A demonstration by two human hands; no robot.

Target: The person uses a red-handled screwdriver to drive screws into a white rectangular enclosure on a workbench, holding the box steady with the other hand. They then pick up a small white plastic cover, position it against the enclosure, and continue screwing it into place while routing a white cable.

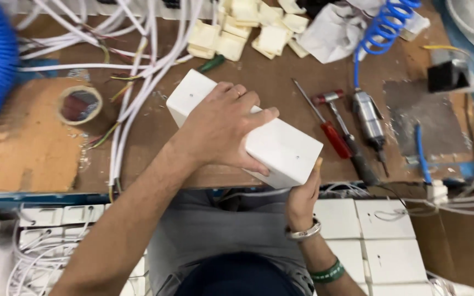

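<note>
The wooden workbench [259,82] carried a white rectangular box [281,148] near its front edge, long axis running from ten o'clock to four o'clock. The left hand [220,126] lay over the box's middle, fingers spread and pressing its top and near side. The right hand [302,200] braced the four o'clock end from below, closer to that corner. A red-handled screwdriver [330,131] lay at three o'clock

left hand [220,129] lies palm down, fingers spread and curled; right hand [301,197] reaches up from below, thumb raised
</note>
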